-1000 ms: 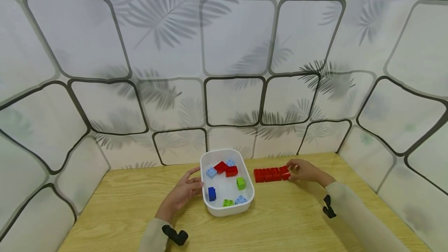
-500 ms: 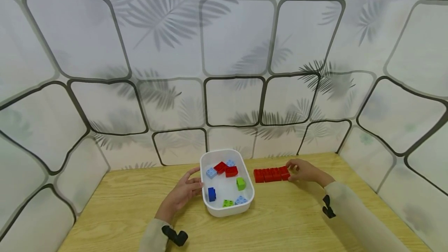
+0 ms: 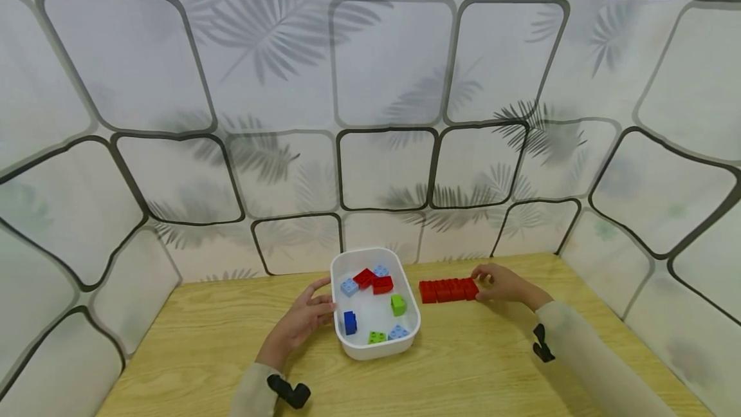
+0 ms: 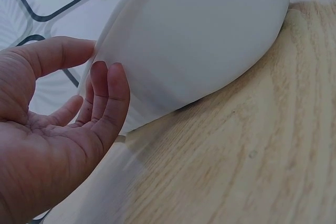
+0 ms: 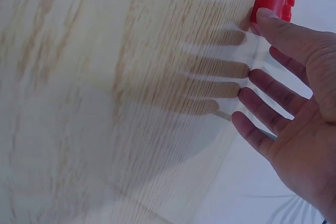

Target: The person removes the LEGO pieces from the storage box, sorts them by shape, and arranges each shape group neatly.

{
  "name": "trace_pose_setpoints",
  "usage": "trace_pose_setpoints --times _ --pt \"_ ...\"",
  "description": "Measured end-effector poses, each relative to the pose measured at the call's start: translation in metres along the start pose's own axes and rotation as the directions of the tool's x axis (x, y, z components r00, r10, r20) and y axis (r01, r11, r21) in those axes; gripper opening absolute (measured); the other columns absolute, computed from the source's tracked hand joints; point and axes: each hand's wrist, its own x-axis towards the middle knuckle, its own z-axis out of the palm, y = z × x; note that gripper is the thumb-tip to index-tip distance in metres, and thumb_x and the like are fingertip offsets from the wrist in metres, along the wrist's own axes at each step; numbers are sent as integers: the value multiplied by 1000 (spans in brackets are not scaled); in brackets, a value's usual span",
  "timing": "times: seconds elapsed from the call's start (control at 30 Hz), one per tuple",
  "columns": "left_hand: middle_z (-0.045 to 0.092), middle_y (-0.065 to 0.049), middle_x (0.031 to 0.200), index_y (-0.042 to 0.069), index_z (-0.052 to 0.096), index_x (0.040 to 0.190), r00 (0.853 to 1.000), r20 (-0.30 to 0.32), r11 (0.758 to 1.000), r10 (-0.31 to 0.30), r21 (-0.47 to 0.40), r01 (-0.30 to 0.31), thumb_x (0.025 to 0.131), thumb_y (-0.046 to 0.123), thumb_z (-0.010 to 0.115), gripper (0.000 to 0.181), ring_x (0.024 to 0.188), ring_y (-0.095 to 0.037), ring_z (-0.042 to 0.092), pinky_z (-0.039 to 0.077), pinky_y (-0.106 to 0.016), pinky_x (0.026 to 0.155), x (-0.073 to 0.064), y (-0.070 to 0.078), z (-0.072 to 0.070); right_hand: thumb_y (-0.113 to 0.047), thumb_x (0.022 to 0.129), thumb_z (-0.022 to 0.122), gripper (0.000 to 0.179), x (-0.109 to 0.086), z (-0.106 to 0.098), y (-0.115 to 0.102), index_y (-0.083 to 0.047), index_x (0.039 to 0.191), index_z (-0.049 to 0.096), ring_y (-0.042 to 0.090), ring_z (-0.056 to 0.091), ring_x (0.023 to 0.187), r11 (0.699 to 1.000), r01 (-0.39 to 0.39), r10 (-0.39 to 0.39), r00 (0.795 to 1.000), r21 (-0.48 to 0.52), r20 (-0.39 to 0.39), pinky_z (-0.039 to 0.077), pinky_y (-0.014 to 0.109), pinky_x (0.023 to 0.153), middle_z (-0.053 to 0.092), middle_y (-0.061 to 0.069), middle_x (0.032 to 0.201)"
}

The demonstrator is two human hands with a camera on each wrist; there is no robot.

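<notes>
My right hand [image 3: 502, 283] is at the right end of a row of red toy building bricks [image 3: 444, 290] on the table. Thumb and index finger pinch the end brick [image 5: 262, 11], while the other fingers are spread apart in the right wrist view. To the left of the row stands a white plastic box [image 3: 375, 354]. My left hand [image 3: 305, 314] rests against its left side. In the left wrist view the thumb meets the rim and relaxed, bent fingers [image 4: 118, 85] lie by the outer wall of the box.
Inside the box lie loose bricks: two red bricks [image 3: 382, 285], several light blue bricks [image 3: 349, 287], a dark blue brick [image 3: 350, 322] and two green bricks [image 3: 398, 304]. A patterned curtain [image 3: 382, 172] closes off the back and sides of the wooden table [image 3: 451, 365].
The right-end red brick, tilted and slightly apart one second ago, now sits in line against the row. My right hand has shifted slightly left with it. The left hand and box stay put.
</notes>
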Motion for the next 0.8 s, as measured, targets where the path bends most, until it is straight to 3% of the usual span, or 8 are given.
trace_pose_setpoints --times 0.5,0.8 --pt "61 -15 123 8 22 159 1000 -8 1000 -4 -23 4 98 1 61 72 100 -16 67 58 -30 89 1 0 0 -17 86 81 51 -2 -4 -9 5 126 59 44 60 109 998 -66 66 998 -2 17 51 59 92 62 28 120" --pt "61 -15 123 9 24 159 1000 -11 1000 -4 -15 4 98 2 61 72 102 -16 66 57 -30 91 0 0 0 -22 90 78 54 15 -4 -24 5 132 58 42 59 112 999 27 -27 1000 -30 7 51 58 95 62 24 128"
